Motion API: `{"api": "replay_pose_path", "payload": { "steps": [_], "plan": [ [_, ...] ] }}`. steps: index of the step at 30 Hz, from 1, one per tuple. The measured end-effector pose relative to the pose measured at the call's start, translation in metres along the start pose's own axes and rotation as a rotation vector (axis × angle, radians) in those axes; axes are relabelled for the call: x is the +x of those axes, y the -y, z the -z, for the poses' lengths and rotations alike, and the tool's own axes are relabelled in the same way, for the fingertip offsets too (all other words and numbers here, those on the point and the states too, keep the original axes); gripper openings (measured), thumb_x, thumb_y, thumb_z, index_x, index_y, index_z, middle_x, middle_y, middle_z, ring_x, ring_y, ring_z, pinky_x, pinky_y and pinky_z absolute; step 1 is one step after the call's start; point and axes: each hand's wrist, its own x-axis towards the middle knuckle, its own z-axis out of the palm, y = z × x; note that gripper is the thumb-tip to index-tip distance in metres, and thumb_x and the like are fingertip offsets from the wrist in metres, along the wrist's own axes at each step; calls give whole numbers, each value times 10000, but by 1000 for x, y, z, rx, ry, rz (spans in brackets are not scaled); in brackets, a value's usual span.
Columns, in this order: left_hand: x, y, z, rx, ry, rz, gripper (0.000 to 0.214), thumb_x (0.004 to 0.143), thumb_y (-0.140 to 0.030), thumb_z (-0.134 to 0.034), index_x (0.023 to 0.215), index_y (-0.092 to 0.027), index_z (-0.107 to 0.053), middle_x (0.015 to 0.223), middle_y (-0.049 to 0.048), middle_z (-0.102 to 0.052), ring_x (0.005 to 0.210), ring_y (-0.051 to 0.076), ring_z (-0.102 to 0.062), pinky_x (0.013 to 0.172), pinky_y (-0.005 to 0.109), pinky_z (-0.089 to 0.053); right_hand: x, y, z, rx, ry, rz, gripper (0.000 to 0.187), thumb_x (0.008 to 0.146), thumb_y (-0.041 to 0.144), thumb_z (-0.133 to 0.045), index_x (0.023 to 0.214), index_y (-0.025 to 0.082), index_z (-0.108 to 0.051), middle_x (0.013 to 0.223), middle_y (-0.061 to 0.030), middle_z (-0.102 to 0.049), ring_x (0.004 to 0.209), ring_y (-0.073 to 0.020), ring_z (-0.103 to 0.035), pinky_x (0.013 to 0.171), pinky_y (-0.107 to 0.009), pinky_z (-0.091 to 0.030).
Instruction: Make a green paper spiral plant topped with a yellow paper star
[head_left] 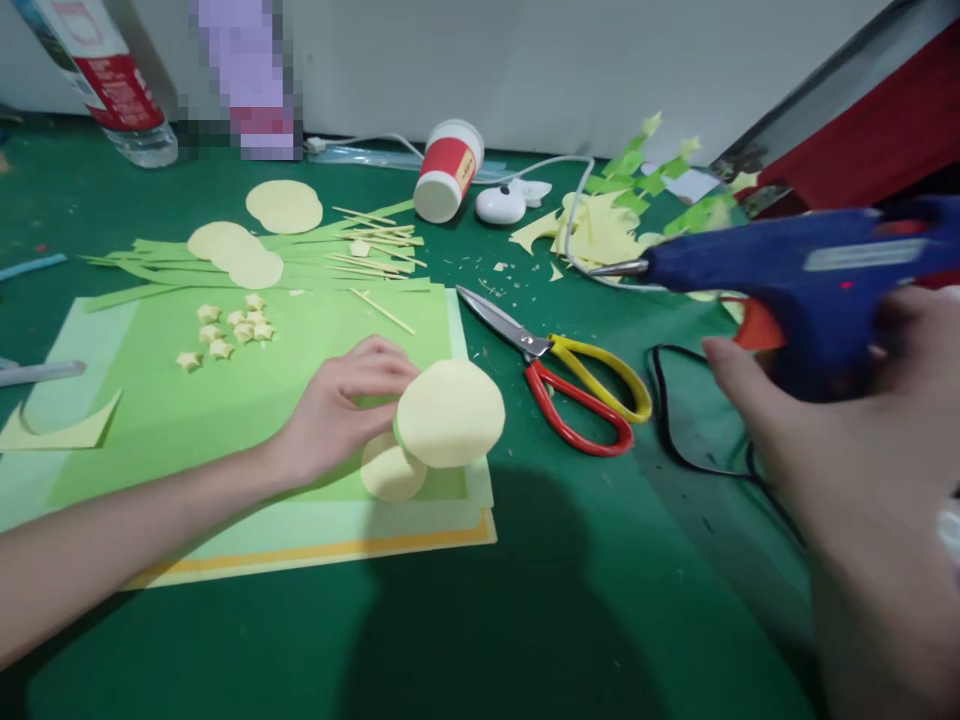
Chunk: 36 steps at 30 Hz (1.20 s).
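Observation:
My left hand rests on the green paper sheets, its fingers pinched on a pale yellow paper circle held tilted up. A second yellow circle lies flat just under it. My right hand is wrapped round the handle of a blue hot glue gun, held above the table at the right. The gun's metal nozzle points left, well apart from the circle.
Red and yellow scissors lie between the hands. Small paper stars, more yellow circles, thin strips, a tipped red cup, a white mouse, paper scraps and a black cord lie on the green mat.

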Motion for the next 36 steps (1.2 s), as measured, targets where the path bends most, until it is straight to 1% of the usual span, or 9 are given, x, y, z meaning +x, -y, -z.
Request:
{"api": "replay_pose_path", "payload": {
  "steps": [3,7,12,15,17,21,24,31,36],
  "plan": [
    [1,-3,1,21,-11,40,62,629,-305,-754,615,-259,-715,648,10,-651,779,182,-534,646,324,-484,15,-3,-14,-107,127,-170,595,794,528,-502,1127,36,-514,934,-195,-593,793,-234,-558,668,-354,-406],
    [1,-5,1,24,-21,90,96,582,-291,-777,647,-248,-721,721,23,-671,780,183,-543,628,321,-488,22,-17,-34,-186,368,-122,571,843,490,-437,1049,-28,-562,905,-223,-603,815,-241,-545,659,-337,-394],
    [0,-3,3,26,-65,92,65,591,-247,-765,631,-252,-714,733,11,-674,794,177,-546,675,334,-486,1,4,-20,-240,339,6,706,828,571,-401,1102,-66,-534,1083,-325,-515,999,-387,-481,732,-474,-400],
    [-1,-1,3,37,-85,95,50,617,-240,-744,657,-242,-713,771,13,-681,826,182,-551,702,343,-486,-27,43,-1,71,150,520,465,863,415,-456,1100,27,-552,1019,-223,-590,951,-316,-535,763,-448,-456],
    [-1,0,2,37,-118,97,50,635,-246,-727,679,-228,-710,791,17,-684,849,191,-562,714,348,-487,-46,71,6,344,340,840,215,896,208,-405,993,156,-591,904,-88,-646,870,-200,-586,744,-339,-497],
    [-2,1,2,46,-156,95,43,671,-241,-689,677,-200,-700,794,22,-689,854,195,-575,746,351,-480,-69,109,0,506,279,1170,288,875,84,-372,1079,57,-572,1091,-119,-629,1062,-211,-560,931,-325,-477],
    [-2,2,2,27,-162,85,36,672,-226,-681,660,-196,-698,811,26,-692,862,191,-570,766,347,-471,-72,119,-11,419,281,1206,345,858,88,-382,1160,14,-530,1184,-162,-585,1118,-250,-543,973,-354,-467],
    [-2,3,1,-32,-161,132,49,646,-237,-715,631,-193,-701,806,29,-688,844,184,-558,769,341,-457,-75,112,-16,542,67,1292,196,824,64,-477,932,-13,-621,912,-186,-685,918,-275,-649,812,-381,-562],
    [-3,4,0,-72,-164,100,39,643,-228,-722,633,-196,-702,767,22,-684,828,173,-555,773,331,-451,-74,109,-9,687,180,1241,245,862,61,-405,893,8,-643,863,-145,-703,871,-230,-665,744,-325,-583]
  ]
}}
